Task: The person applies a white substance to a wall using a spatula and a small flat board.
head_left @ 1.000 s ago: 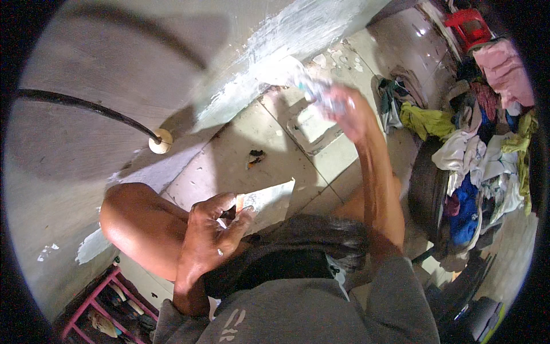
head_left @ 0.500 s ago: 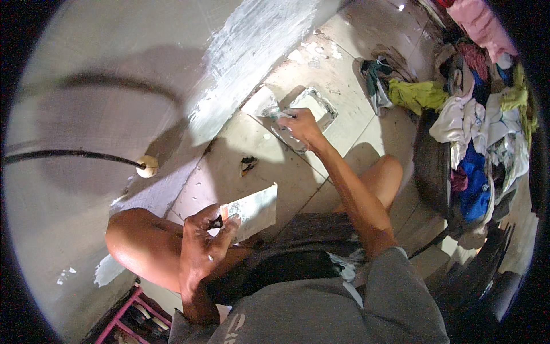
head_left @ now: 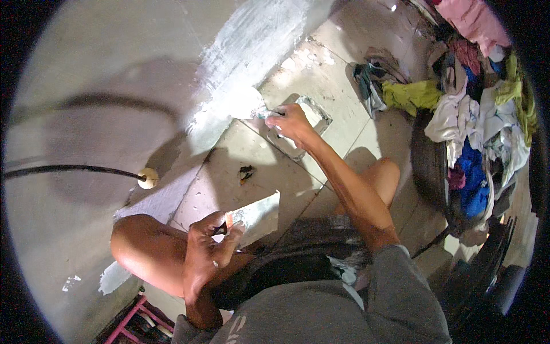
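Observation:
My right hand grips a putty knife whose broad blade, brightly lit, is at the foot of the grey wall, over the white-smeared band. Whether the blade touches the wall is hard to tell in the glare. Just under that hand, a shallow rectangular tray crusted with white paste lies on the tiles, partly hidden by the hand. Above my lap, my left hand is closed round a wide flat scraper with an orange part near the fingers; its pale blade points right.
A heap of clothes fills the right side, spilling over a dark container. A black cable ends at a round cream fitting on the left. A small dark scrap lies on the floor; a pink rack stands lower left.
My right hand has moved left with the putty knife, from beside the tray to the wall's lower edge. The left hand keeps hold of its scraper, nearly in place.

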{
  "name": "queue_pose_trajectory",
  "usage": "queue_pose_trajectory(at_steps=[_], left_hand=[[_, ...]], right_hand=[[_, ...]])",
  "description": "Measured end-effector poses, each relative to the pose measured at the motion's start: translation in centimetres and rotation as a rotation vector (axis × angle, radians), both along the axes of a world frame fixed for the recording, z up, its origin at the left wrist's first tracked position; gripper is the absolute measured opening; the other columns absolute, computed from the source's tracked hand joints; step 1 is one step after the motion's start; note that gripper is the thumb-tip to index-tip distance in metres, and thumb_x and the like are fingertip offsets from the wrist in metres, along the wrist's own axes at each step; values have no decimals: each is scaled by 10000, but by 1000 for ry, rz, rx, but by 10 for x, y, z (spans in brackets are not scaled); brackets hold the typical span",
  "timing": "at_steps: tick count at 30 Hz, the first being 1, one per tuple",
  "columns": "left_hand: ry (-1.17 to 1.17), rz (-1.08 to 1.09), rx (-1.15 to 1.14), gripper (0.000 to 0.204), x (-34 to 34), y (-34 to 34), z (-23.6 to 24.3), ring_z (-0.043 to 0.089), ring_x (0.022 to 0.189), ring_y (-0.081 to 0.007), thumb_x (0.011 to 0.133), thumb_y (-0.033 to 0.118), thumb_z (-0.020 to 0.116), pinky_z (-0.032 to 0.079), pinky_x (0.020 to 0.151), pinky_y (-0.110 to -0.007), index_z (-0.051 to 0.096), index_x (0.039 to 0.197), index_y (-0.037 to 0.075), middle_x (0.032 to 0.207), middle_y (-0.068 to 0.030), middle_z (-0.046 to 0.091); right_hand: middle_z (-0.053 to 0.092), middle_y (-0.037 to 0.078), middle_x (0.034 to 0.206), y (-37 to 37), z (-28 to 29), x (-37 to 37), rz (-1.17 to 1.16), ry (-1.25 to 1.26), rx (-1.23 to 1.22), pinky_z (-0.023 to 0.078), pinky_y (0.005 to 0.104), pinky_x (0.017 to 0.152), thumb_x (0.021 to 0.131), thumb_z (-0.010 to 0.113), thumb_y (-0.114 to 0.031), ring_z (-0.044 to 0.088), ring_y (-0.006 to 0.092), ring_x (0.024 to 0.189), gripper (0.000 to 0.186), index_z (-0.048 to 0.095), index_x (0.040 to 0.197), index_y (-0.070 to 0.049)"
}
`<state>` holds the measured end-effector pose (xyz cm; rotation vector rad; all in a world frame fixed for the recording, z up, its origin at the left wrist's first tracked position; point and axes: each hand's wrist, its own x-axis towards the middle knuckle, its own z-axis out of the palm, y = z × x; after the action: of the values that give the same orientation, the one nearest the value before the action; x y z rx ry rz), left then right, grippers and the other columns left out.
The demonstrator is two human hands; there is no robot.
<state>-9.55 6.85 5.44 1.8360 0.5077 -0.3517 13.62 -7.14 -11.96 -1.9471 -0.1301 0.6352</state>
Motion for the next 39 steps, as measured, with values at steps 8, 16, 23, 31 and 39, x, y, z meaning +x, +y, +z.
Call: queue_pose_trajectory(at_steps=[8, 16, 23, 31, 39], left_hand=[[-145, -223, 155, 203, 0, 4, -2, 552, 663, -377, 780, 189, 560, 441, 611, -390, 567, 837, -6, 745, -219, 571], [-239, -296, 152, 190, -11, 13, -3, 547, 684, -398, 787, 175, 550, 440, 618, -403, 556, 834, -9, 756, -214, 563], [-242, -184, 0, 178, -20, 12, 0, 579, 658, -338, 777, 159, 572, 450, 614, -382, 572, 830, -10, 731, -191, 581], [-292, -97, 68, 211, -21, 12, 6, 390, 497, -84, 779, 147, 621, 335, 449, -293, 522, 652, 10, 529, -48, 452], [-227, -260, 36, 162, -23, 19, 11, 543, 618, -334, 769, 149, 573, 422, 586, -390, 557, 765, -12, 708, -187, 563]], right_hand=[[583, 49, 664, 0, 64, -11, -78, 157, 268, 352, 208, 406, 729, 657, -99, 486, 70, 508, 185, 602, 833, 43], [564, 8, 652, -8, 94, -32, -92, 85, 379, 344, 202, 427, 736, 645, -111, 464, 54, 505, 178, 615, 863, 9], [556, -3, 648, -25, 13, -60, -123, 112, 204, 324, 200, 405, 730, 607, -106, 439, 48, 488, 154, 624, 849, -11], [564, 18, 651, 13, -6, -61, -58, 155, 155, 322, 198, 394, 746, 600, -112, 438, 65, 461, 201, 622, 884, 32], [592, 40, 674, 28, 61, -66, -93, 182, 256, 373, 210, 419, 731, 634, -84, 498, 77, 516, 190, 619, 879, 35]])
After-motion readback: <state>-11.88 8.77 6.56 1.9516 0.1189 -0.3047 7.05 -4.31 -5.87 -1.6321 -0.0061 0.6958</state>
